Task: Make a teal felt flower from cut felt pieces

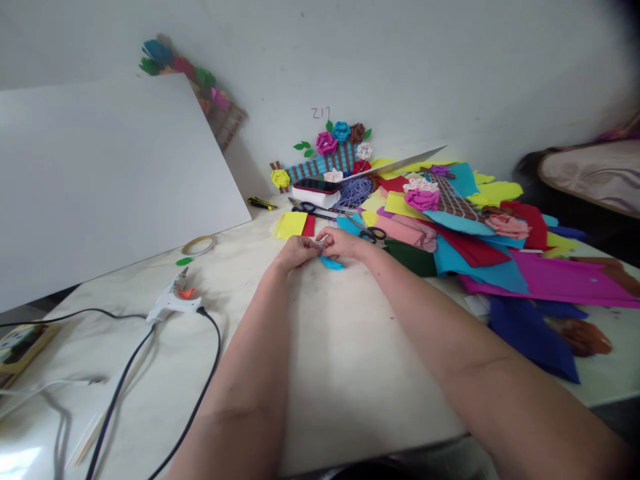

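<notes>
Both of my arms reach forward over the pale table [350, 360]. My left hand [296, 252] and my right hand [341, 243] meet at the table's middle, fingers pinched together on a small piece of blue felt [331, 263] that sticks out below them. Just beyond the hands lie a yellow felt square [291, 225], a red scrap [309, 226] and two pairs of scissors [370, 233] [313, 210].
A white glue gun [173, 303] with a black cord [200, 393] lies at the left, near a tape roll [198, 245]. A big white board [100, 180] leans at the left. Heaped coloured felt sheets [500, 260] and felt flowers [423, 198] cover the right. A phone [317, 185] rests on a box.
</notes>
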`<state>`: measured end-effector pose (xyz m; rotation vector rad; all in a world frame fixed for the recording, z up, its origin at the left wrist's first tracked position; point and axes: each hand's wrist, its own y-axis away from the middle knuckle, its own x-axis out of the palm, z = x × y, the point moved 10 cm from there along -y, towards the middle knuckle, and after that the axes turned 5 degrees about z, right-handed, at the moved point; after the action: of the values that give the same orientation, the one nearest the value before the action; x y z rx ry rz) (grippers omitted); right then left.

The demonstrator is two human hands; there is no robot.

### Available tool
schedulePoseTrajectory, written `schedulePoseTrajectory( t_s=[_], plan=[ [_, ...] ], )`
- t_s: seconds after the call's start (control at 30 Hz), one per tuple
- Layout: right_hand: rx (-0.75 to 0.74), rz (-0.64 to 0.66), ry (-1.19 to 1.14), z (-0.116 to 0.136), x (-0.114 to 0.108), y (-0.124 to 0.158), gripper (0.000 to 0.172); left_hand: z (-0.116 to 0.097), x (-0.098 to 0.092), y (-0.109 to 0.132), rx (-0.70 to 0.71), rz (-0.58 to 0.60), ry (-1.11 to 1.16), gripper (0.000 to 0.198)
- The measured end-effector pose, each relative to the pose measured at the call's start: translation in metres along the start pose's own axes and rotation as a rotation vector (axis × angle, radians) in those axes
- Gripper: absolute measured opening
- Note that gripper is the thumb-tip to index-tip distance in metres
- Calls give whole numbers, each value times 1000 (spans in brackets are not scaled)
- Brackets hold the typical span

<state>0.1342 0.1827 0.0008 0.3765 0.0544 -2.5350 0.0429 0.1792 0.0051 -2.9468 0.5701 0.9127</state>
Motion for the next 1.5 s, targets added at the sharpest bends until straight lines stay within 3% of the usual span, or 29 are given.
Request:
schedulePoseTrajectory(
  t_s=[0.33,0.63,1.03,1.5],
  plan=[
    [25,-33,16,1,-3,0,27,2,0,0,9,3,11,17],
    [11,-89,202,7,-10,-1,18,2,1,0,6,19,9,17],
    [80,-27,226,1,-7,0,8,0,2,0,37,38,5,20],
    [87,-19,252,2,-5,1,12,0,2,-1,48,43,41,11]
  ],
)
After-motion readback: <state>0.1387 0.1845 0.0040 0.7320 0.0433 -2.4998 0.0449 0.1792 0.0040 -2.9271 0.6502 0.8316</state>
